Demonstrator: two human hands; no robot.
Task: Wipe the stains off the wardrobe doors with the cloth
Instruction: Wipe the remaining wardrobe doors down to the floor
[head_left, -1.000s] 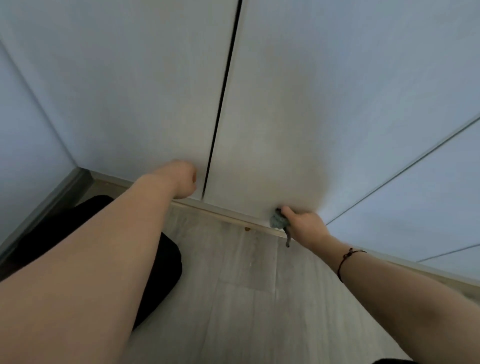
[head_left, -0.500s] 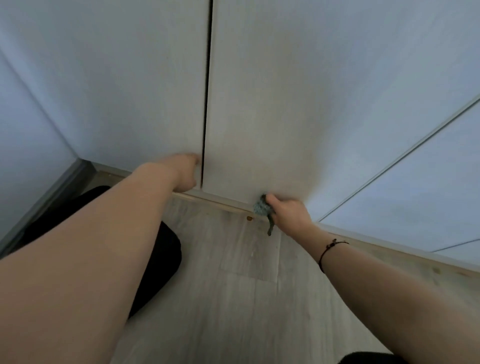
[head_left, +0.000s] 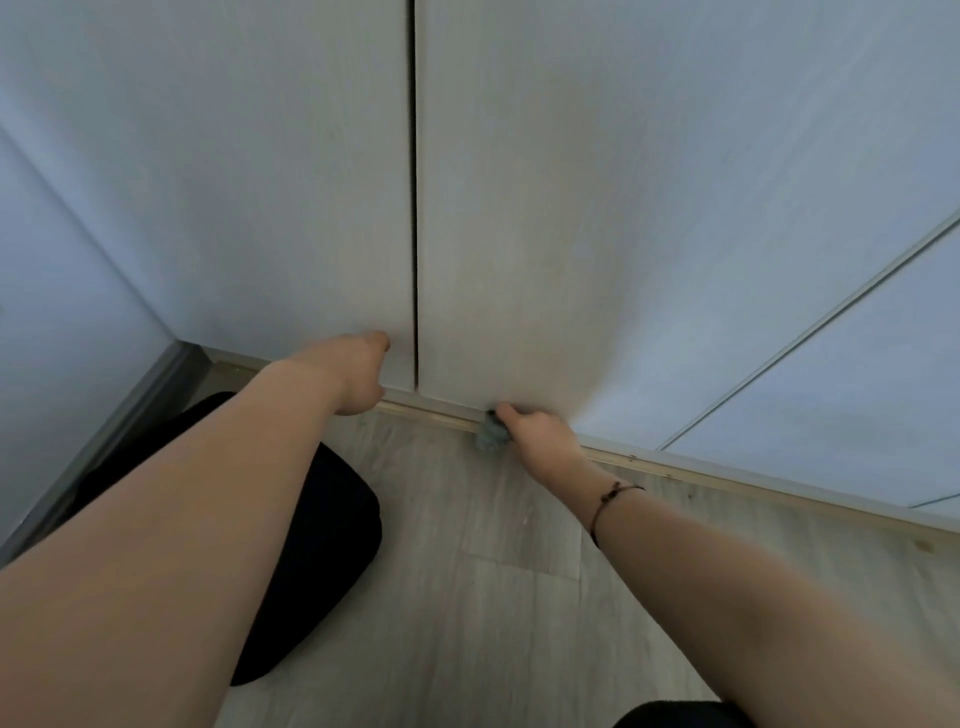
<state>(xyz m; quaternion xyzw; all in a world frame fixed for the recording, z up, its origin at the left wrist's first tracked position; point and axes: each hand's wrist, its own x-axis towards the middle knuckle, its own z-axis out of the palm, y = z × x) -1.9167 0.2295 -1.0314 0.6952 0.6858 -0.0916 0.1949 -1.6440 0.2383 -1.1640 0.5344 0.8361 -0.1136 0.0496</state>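
Where the bottom edge of the middle door met the wooden strip beneath it, the cloth sat as a small grey-green wad, pressed against door and strip together. It lay to the right of the dark gap between the two doors, nearer that gap than the door's right edge.

The right hand grasped the cloth, with the fingers curled over it from the right and the knuckles toward the door. Most of the wad was hidden under the hand, and only its left part showed. A thin dark cord bracelet circled the right wrist.

The left hand was set against the bottom corner of the left door, just beside the gap and touching the panel. It carried nothing. Its fingers pointed away from the camera, so whether they were straight or folded could not be told.

A further pale panel stood at the right. Below lay a grey wood-grain floor, with a dark-clothed knee under the left forearm. A pale wall with a grey skirting closed the left side.
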